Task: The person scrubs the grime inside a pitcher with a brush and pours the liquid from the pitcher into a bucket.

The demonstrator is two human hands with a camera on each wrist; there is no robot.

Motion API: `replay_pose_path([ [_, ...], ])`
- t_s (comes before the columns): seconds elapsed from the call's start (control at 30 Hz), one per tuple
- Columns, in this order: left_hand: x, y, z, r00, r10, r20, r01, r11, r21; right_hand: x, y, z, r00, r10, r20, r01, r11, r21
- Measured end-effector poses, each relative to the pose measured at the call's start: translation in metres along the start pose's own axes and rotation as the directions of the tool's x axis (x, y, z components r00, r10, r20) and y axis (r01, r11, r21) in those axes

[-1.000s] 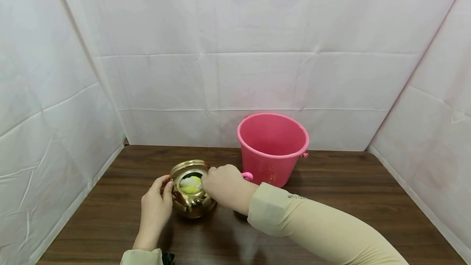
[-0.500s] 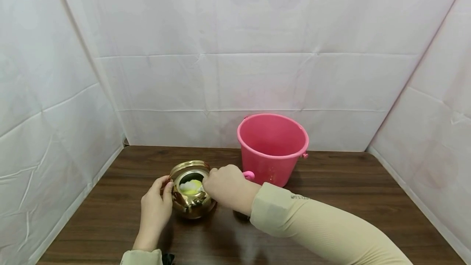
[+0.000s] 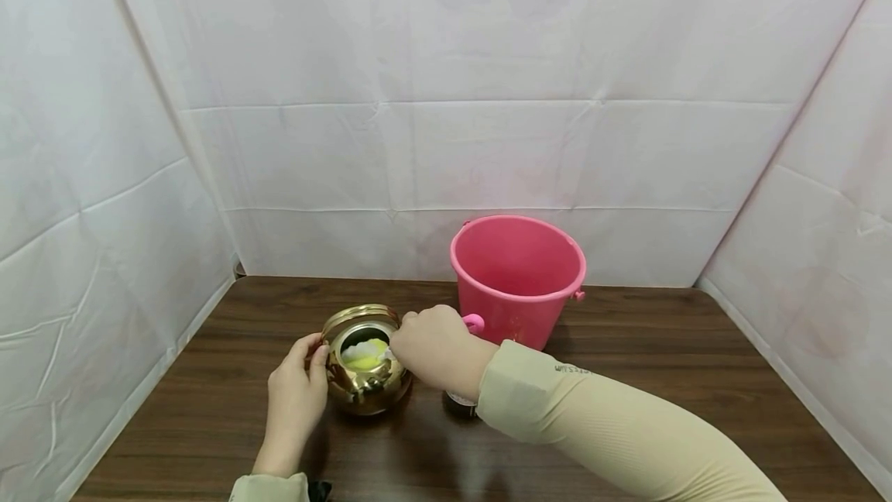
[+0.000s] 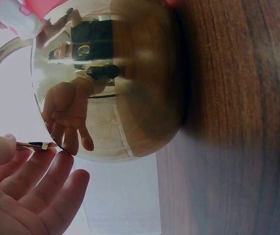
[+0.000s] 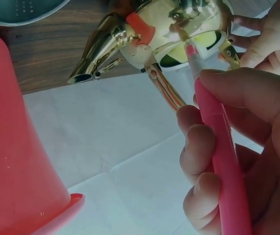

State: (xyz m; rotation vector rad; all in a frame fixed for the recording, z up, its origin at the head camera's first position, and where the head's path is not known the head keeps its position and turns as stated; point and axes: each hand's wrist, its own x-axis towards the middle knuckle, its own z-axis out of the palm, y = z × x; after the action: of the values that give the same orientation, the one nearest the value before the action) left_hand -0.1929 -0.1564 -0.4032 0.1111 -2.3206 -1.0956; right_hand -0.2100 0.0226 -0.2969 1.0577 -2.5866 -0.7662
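A shiny gold kettle (image 3: 368, 390) stands lidless on the wooden table, its arched handle raised. At its left side my left hand (image 3: 296, 393) pinches the base of the handle (image 4: 5, 54) between thumb and fingers. My right hand (image 3: 435, 351) grips the pink handle of a bottle brush (image 5: 223, 161), whose hooked end (image 3: 474, 323) sticks out past the hand. The brush's yellow and white head (image 3: 365, 355) sits within the kettle's round mouth. In the right wrist view the spout (image 5: 98, 49) points away from my hand.
Behind my right hand stands a pink bucket (image 3: 516, 316). A dark round object (image 3: 460, 407) lies partly hidden under my right wrist; its dotted inside (image 5: 24, 10) shows in the right wrist view. White sheets (image 3: 418, 153) enclose the table (image 3: 627, 347).
My right hand has shifted slightly right and up with the brush, whose head has turned a little in the kettle mouth. More of the dark round object shows. My left hand has stayed in place.
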Motion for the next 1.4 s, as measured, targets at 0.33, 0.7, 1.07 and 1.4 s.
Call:
replay_pose_path([
  [0.33, -0.0002, -0.0009, 0.0003, 1.0, -0.007, 0.014, 0.007, 1.0, 0.002, 0.0045, 0.0004, -0.0004, 0.998, 0.05, 0.041, -0.05, 0.999, 0.009],
  [0.7, 0.0008, 0.0022, 0.0004, 0.999, 0.012, 0.035, -0.014, 0.999, 0.036, 0.0048, -0.0012, 0.0007, 0.993, 0.116, -0.016, -0.115, 0.992, 0.053],
  [1.07, -0.0009, 0.0083, -0.0045, 0.996, -0.012, 0.086, 0.003, 0.995, 0.105, 0.0063, -0.0029, 0.0028, 0.99, 0.119, -0.08, -0.112, 0.99, 0.08],
  [1.4, -0.0012, 0.0072, -0.0068, 0.996, -0.011, 0.088, 0.001, 0.993, 0.118, 0.0099, -0.0057, 0.001, 0.995, 0.079, -0.067, -0.077, 0.996, 0.035],
])
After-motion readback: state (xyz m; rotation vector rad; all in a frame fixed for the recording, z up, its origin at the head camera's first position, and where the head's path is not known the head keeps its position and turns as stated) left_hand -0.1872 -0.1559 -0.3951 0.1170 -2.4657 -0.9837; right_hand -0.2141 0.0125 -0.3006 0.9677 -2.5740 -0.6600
